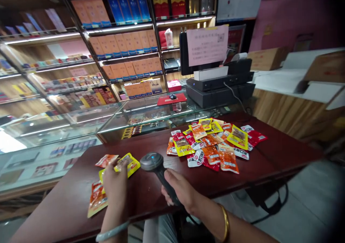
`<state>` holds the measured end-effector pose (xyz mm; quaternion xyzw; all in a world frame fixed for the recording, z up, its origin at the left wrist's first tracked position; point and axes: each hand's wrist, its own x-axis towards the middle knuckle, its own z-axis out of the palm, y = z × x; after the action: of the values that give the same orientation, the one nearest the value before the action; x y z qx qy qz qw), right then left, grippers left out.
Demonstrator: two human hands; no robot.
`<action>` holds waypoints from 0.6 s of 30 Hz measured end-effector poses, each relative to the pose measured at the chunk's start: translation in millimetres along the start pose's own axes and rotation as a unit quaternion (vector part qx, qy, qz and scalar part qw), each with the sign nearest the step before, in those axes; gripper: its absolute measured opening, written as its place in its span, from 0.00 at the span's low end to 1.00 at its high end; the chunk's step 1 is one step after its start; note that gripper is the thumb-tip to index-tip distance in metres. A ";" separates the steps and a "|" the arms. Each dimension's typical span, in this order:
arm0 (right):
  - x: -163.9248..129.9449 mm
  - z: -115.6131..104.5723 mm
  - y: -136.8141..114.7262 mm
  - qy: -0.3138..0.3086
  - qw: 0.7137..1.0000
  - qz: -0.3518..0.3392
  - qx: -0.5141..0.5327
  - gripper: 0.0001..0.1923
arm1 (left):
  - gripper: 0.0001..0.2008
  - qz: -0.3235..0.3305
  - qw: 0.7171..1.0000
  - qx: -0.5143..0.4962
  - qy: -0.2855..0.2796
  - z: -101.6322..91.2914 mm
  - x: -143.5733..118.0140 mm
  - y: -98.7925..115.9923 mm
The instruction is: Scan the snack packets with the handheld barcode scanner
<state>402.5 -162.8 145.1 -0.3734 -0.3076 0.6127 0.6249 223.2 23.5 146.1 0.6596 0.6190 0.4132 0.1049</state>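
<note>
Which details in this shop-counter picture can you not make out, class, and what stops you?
- Head view: print on the yellow snack packet, too small and partly under the left hand.
- Grip of the dark grey handheld barcode scanner, covered by the right hand.
- Text on the pink paper notice, blurred.
- Orange snack packet, partly behind the left forearm.

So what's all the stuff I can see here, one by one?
barcode scanner: one, dark grey, held over the table
yellow snack packet: one, under the left fingers
small packet group: a few, orange and yellow, table's near left
snack pile: many, red, orange, yellow, table's middle
table: one, dark red
till and monitor: one set, black, on the glass counter
red mouse mat: one, with a mouse
shelves of boxes: many, orange, blue, red
left hand: touching the yellow packet
right hand: gripping the scanner
</note>
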 end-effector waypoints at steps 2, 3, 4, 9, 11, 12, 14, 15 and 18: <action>-9.8 -15.4 -4.2 0.024 1.000 -0.010 0.001 0.34 | 0.25 0.013 0.992 -0.070 -0.100 21.0 -13.9 28.5; -15.7 -23.5 -6.4 0.038 0.999 -0.015 0.003 0.33 | 0.23 0.020 0.983 -0.096 -0.153 32.6 -22.1 43.8; -21.9 -31.6 -8.4 0.053 0.998 -0.017 0.005 0.33 | 0.22 0.025 0.974 -0.109 -0.194 44.5 -30.4 58.7; -51.4 -69.8 -15.7 0.130 0.990 -0.042 0.026 0.32 | 0.23 0.010 0.927 -0.094 -0.364 97.5 -54.4 112.6; -59.8 -82.7 -17.6 0.157 0.986 -0.050 0.030 0.33 | 0.24 -0.004 0.916 -0.090 -0.391 114.1 -53.6 122.5; -63.2 -88.3 -18.6 0.169 0.984 -0.052 0.029 0.33 | 0.23 -0.014 0.913 -0.091 -0.398 121.5 -52.2 125.6; -68.2 -97.1 -21.0 0.183 0.981 -0.056 0.025 0.34 | 0.21 -0.031 0.906 -0.095 -0.412 134.3 -49.7 129.2; -70.0 -100.1 -22.5 0.186 0.981 -0.059 0.023 0.35 | 0.20 -0.034 0.901 -0.097 -0.421 139.6 -49.3 130.1; -73.4 -103.3 -28.2 0.191 0.979 -0.063 0.014 0.36 | 0.18 -0.039 0.900 -0.134 -0.412 149.9 -52.4 130.2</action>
<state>500.2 -244.3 119.3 -0.4545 -0.1964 0.4938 0.7149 425.1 4.5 113.5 0.7260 0.4843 0.1789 0.4544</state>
